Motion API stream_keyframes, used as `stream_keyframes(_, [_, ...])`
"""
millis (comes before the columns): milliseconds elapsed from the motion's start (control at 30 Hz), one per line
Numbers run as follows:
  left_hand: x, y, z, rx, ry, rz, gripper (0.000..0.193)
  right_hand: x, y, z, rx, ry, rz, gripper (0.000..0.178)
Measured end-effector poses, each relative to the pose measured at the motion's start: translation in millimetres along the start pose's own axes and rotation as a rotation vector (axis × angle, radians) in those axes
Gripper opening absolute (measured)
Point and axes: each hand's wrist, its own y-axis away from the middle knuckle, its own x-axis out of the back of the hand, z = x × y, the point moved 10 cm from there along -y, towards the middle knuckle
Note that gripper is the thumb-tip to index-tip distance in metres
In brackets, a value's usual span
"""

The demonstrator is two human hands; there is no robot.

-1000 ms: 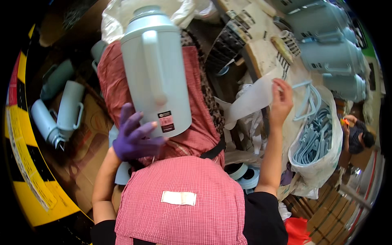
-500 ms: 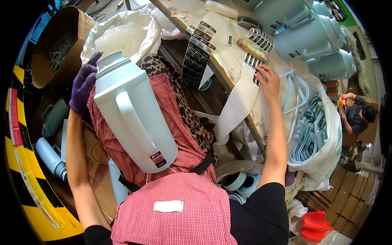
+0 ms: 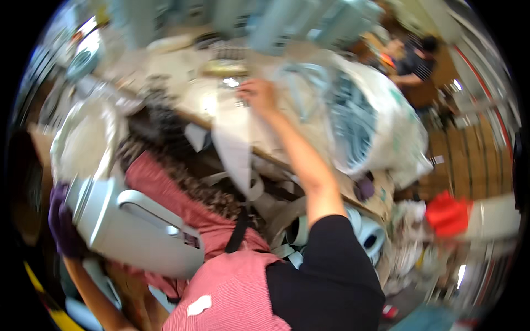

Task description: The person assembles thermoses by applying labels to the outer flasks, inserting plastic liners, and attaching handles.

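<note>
A pale blue jug [image 3: 138, 237] with a long side handle lies tilted across my lap, a small dark label near its base. My left hand [image 3: 63, 223], in a purple glove, holds the jug around its neck end; part of the fingers is hidden or blurred. On the table my bare right hand [image 3: 258, 95] reaches forward, fingertips drawn together at the labelled end of a white label strip [image 3: 232, 140]. That strip hangs over the table edge. Motion blur hides whether a single label is between the fingers.
More pale blue jugs [image 3: 270, 33] stand along the table's [image 3: 171, 69] far side. A clear bag of pale blue handles [image 3: 353, 121] sits at the right. A white-lined container [image 3: 83, 132] stands at the left. Another person [image 3: 417, 63] works at the far right.
The view has swung to the right, so things appear farther left and smeared. My left hand stays at the jug's neck end. My right hand's fingers have drawn together at the label strip.
</note>
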Motion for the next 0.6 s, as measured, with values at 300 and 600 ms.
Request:
stream_keyframes(300, [-57.4,-39.7,-233.0,0.372,0.123,-0.273,0.029,21.1,10.0,-8.5,-0.008,0.118,-0.059,0.011])
stream_keyframes(600, [-5.9,-11.0,-229.5,0.441,-0.640,-0.253,0.048,37.7,37.0,-170.4,0.068,-0.031,-0.097,0.011])
